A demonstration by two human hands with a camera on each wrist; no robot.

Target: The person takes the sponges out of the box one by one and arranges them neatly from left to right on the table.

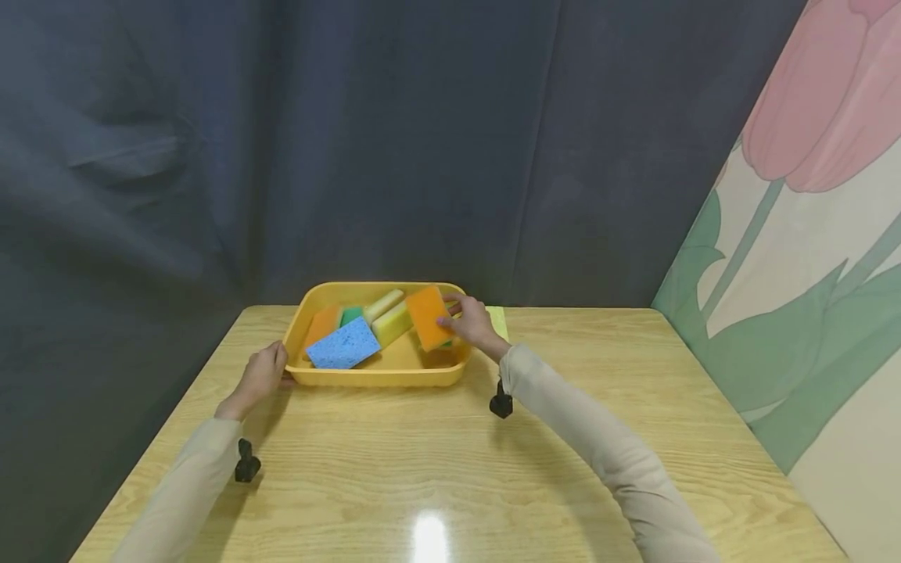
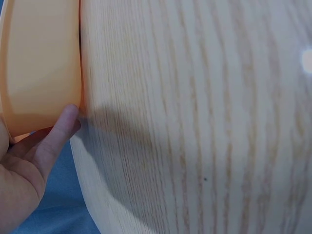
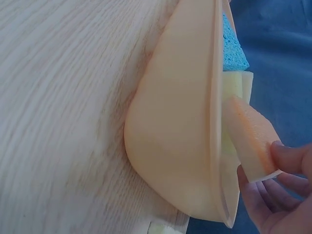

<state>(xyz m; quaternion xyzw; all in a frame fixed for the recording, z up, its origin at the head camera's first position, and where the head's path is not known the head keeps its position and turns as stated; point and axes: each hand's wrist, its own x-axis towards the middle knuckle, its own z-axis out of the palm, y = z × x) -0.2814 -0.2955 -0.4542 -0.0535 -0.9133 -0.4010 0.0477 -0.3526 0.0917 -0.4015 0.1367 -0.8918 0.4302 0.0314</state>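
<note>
A yellow plastic tub (image 1: 380, 378) stands at the table's far edge with several sponges in it. My left hand (image 1: 259, 377) grips its left front corner; in the left wrist view the fingers lie against the tub's wall (image 2: 41, 63). Over the tub's right part, my right hand (image 1: 477, 324) pinches an orange sponge (image 1: 428, 317) between thumb and fingers. The right wrist view shows the pale side of this orange sponge (image 3: 246, 146) tilted above the rim. A blue sponge (image 1: 343, 346) leans at the front left, by yellow sponges (image 1: 392, 324), another orange one (image 1: 322, 327) and a green piece (image 1: 351, 314).
To the right of the tub lies a pale yellow-green item (image 1: 499, 320), partly behind my right hand. The wooden table (image 1: 394, 461) extends toward me. A dark curtain (image 1: 422, 156) hangs behind, and a wall with painted tulips (image 1: 809, 313) rises at the right.
</note>
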